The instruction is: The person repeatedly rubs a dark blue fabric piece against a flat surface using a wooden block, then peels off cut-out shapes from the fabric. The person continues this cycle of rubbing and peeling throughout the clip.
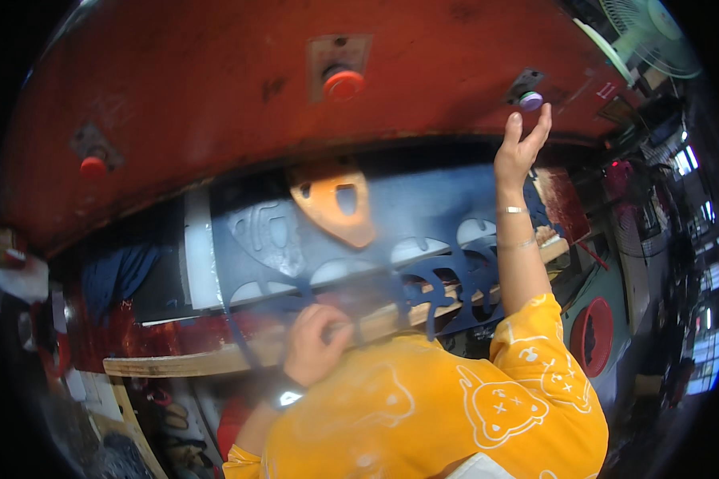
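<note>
My right hand [521,148] is raised to a purple push button [530,100] on the red machine front [447,64]. Its fingers are apart and the fingertips are at or just beside the button; whether they touch it I cannot tell. Lower down, my left hand [318,339] is curled closed near the wooden edge strip [216,363], slightly blurred; what it may hold is hidden. Beyond it, an orange cutting die [333,203] with cut-through openings lies on a blue sheet [423,195]. Several curved shapes are cut from the sheet's near edge, and dark blue strips hang over the wood.
A red mushroom button [343,84] sits at the middle of the machine front, another red button [93,166] at its left. Dark blue scraps [120,275] lie at the left. A red basket [591,337] stands at the right, below a pale green fan [651,32].
</note>
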`<state>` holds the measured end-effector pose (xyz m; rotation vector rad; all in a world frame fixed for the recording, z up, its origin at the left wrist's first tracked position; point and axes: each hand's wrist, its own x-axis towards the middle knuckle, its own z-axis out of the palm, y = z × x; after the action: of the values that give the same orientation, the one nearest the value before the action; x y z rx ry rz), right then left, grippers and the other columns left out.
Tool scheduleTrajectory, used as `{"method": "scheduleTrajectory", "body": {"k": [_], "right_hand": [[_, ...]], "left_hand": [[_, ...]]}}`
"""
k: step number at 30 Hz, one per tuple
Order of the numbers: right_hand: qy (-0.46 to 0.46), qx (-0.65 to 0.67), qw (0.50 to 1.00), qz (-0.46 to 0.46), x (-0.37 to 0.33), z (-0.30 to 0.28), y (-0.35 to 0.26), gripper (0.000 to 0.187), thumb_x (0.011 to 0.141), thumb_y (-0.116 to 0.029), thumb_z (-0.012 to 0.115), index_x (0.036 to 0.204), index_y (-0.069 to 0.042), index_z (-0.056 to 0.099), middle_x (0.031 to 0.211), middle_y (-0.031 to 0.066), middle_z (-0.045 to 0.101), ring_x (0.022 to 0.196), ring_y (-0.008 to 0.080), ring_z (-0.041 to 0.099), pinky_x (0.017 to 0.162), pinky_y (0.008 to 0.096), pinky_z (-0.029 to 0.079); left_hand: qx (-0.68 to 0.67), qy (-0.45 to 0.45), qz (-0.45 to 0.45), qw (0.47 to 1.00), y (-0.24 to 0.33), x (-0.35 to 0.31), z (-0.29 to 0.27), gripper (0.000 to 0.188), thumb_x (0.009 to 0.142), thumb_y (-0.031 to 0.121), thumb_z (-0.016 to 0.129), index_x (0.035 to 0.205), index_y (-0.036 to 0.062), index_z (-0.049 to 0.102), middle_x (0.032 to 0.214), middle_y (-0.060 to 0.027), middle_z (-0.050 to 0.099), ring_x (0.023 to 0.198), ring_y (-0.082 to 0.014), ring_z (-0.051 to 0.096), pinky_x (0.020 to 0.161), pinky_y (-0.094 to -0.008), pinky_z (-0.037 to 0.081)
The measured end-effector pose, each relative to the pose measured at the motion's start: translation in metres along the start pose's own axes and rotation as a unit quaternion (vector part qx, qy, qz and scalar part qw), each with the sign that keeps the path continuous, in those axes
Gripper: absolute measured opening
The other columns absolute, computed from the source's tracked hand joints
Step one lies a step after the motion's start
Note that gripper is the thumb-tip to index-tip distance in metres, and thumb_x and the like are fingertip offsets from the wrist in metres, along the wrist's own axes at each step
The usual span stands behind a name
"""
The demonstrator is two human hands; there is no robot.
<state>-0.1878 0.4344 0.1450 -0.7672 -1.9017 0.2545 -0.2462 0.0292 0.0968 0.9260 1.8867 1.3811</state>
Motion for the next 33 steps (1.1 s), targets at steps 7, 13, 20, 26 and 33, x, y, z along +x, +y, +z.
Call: {"method": "scheduleTrajectory", "body": {"k": [7, 13, 20, 26, 33], "right_hand": [[0.013, -0.045, 0.996, 0.073, 0.075, 0.032, 0.064, 0.079, 0.094, -0.044, 0.052, 0.147, 0.004, 0.018, 0.149, 0.0303, 0.021, 0.140, 0.0413, 0.018, 0.115, 0.0471, 0.017], [-0.095, -0.011, 0.985, 0.143, 0.033, -0.031, 0.079, 0.071, 0.095, -0.031, 0.055, 0.147, 0.003, 0.021, 0.150, 0.0257, 0.026, 0.138, 0.0345, 0.029, 0.113, 0.0408, 0.023], [-0.584, -0.086, 0.802, -0.095, -0.061, -0.066, -0.017, 0.042, 0.077, -0.027, 0.071, 0.114, -0.008, 0.062, 0.105, 0.0115, 0.063, 0.109, 0.0303, 0.051, 0.096, 0.0471, 0.036], [-0.584, -0.106, 0.795, -0.123, -0.073, -0.063, -0.039, 0.049, 0.077, -0.028, 0.070, 0.120, -0.007, 0.058, 0.103, 0.0145, 0.062, 0.104, 0.0310, 0.053, 0.096, 0.0490, 0.034], [-0.569, -0.113, 0.803, -0.136, -0.080, -0.066, -0.041, 0.059, 0.077, -0.028, 0.070, 0.125, 0.000, 0.051, 0.100, 0.0174, 0.061, 0.098, 0.0328, 0.055, 0.096, 0.0480, 0.035]], "left_hand": [[0.181, 0.058, 0.087, 0.978, -0.006, 0.064, 0.024, 0.018, 0.074, 0.016, 0.074, 0.070, 0.0069, 0.058, 0.074, -0.0091, 0.057, 0.072, -0.0305, 0.055, 0.065, -0.0392, 0.043], [0.262, 0.033, 0.066, 0.962, -0.003, 0.129, 0.044, 0.017, 0.075, 0.022, 0.073, 0.068, 0.0096, 0.063, 0.072, -0.0067, 0.058, 0.073, -0.0273, 0.056, 0.066, -0.0382, 0.040], [0.290, 0.079, 0.052, 0.952, -0.009, 0.129, 0.034, 0.022, 0.079, 0.025, 0.071, 0.066, 0.0084, 0.065, 0.068, -0.0071, 0.056, 0.072, -0.0270, 0.056, 0.065, -0.0392, 0.037], [0.299, 0.111, 0.039, 0.947, -0.009, 0.118, 0.029, 0.022, 0.080, 0.024, 0.070, 0.067, 0.0079, 0.065, 0.071, -0.0079, 0.055, 0.075, -0.0271, 0.055, 0.068, -0.0396, 0.036], [0.326, 0.132, 0.051, 0.935, -0.011, 0.114, 0.031, 0.018, 0.075, 0.018, 0.072, 0.064, 0.0083, 0.062, 0.069, -0.0081, 0.056, 0.073, -0.0289, 0.054, 0.068, -0.0405, 0.038]]}}
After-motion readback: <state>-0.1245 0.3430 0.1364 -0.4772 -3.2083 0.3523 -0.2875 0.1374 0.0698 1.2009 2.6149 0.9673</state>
